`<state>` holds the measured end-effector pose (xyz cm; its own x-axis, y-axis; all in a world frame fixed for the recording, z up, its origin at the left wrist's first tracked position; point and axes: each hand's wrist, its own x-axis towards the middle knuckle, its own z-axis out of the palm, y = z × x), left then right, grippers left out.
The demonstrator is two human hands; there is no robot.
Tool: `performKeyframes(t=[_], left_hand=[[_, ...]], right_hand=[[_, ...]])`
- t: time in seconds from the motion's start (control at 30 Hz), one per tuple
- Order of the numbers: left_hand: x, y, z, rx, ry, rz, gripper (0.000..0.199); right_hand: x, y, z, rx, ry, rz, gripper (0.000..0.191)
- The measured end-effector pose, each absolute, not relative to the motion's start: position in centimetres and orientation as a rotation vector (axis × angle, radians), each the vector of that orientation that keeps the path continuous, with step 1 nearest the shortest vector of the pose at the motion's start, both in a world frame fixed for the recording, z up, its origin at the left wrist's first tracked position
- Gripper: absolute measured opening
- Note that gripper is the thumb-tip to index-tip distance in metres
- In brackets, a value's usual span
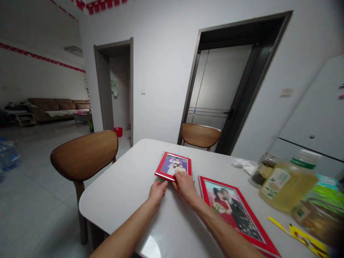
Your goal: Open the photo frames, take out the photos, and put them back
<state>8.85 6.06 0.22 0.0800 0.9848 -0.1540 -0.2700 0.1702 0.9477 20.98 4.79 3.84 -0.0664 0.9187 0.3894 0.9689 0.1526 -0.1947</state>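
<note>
A small red picture frame with a photo of people on a purple background is over the white table, with something pale and greenish showing under its edges. My right hand grips its near edge, fingers over the front. Close to its near left corner is my left hand, fingers curled together; whether they hold anything is hidden. To the right lies a larger red picture frame showing a couple, one in a red dress and one in dark clothes, partly behind my right forearm.
A glass jar, an oil bottle, another jar, crumpled tissue and yellow items stand or lie at the right. Wooden chairs are at the left and far sides.
</note>
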Motion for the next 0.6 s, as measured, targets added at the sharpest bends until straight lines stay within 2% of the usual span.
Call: performKeyframes(t=[0.17, 0.33, 0.4, 0.47, 0.6], left_hand=[[9.2, 4.6, 1.3, 0.745, 0.903, 1.298, 0.022], [7.8, 0.6, 3.4, 0.816, 0.799, 1.391, 0.026], [6.5, -1.7, 4.7, 0.989, 0.781, 1.412, 0.025], [5.2, -4.1, 6.0, 1.474, 0.790, 1.375, 0.028], [3.3, -7.6, 7.3, 2.233, 0.635, 1.241, 0.043]], right_hand=[[20.0, 1.1, 3.6, -1.702, -2.041, -0.056, 0.018], [20.8, -1.6, 5.9, -1.508, -1.402, 0.408, 0.048], [20.8, -2.9, 7.2, -1.399, -1.110, 0.661, 0.054], [20.5, -4.5, 8.3, -1.244, -0.892, 0.875, 0.056], [19.7, -7.3, 8.8, -1.010, -0.704, 1.094, 0.059]])
